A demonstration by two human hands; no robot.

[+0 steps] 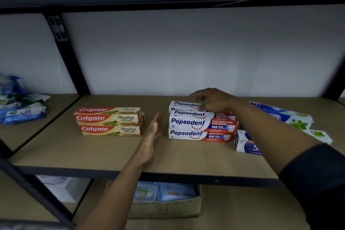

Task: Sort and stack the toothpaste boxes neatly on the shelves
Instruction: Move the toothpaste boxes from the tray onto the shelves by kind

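Observation:
On the tan shelf board (pixel 104 151) a stack of red and cream Colgate boxes (pixel 109 121) lies at the left. A stack of white and red Pepsodent boxes (pixel 200 124) lies right of centre. My left hand (pixel 152 132) is flat, fingers apart, edge-on between the two stacks, touching neither. My right hand (pixel 212 100) rests on the top rear Pepsodent box, fingers curled over it. Blue and white boxes with green leaf prints (pixel 291 117) lie loosely at the right, partly hidden by my right forearm. A blue and white box (pixel 244 143) lies in front of them.
Black metal uprights (pixel 67 56) frame the shelf bay. The neighbouring bay at the left holds blue and white packets (pixel 22 114). Below the shelf sits a cardboard box (pixel 168 207) with packaged goods. The shelf above (pixel 168 3) hangs close overhead.

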